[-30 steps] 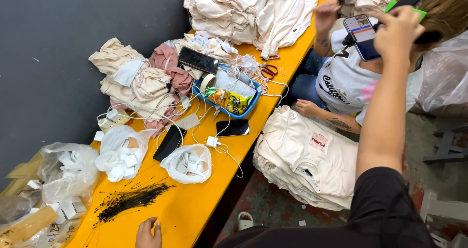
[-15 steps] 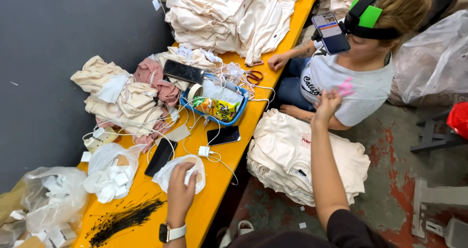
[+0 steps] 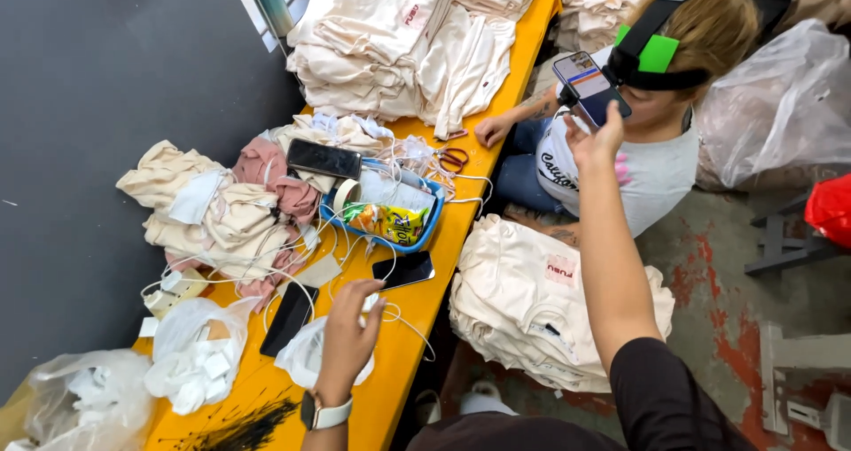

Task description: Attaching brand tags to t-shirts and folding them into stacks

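The left hand (image 3: 347, 340) rests fingers-down and loosely spread on a white plastic bag (image 3: 306, 358) on the yellow table (image 3: 403, 345), gripping nothing that shows; a watch sits on its wrist. Just past its fingertips lie a white charger (image 3: 370, 303) and its cable. The right hand (image 3: 596, 142) is stretched far out, fingers open, its tips at a phone (image 3: 589, 87) mounted on the headband of a seated person; whether it pinches the phone I cannot tell.

Counted on the table: three dark phones, one (image 3: 403, 271) just beyond the left fingers, one (image 3: 289, 318) to their left, one (image 3: 324, 159) farther off on crumpled cloth. One blue tray (image 3: 425, 227) holds snack packets; one pair of red scissors (image 3: 454, 159) lies beyond it. Three plastic bags of white tags line the near left.

Folded cream garments are stacked at the table's far end, and another stack (image 3: 532, 300) sits below the right forearm. The wall is dark grey, the floor worn concrete with red stains.
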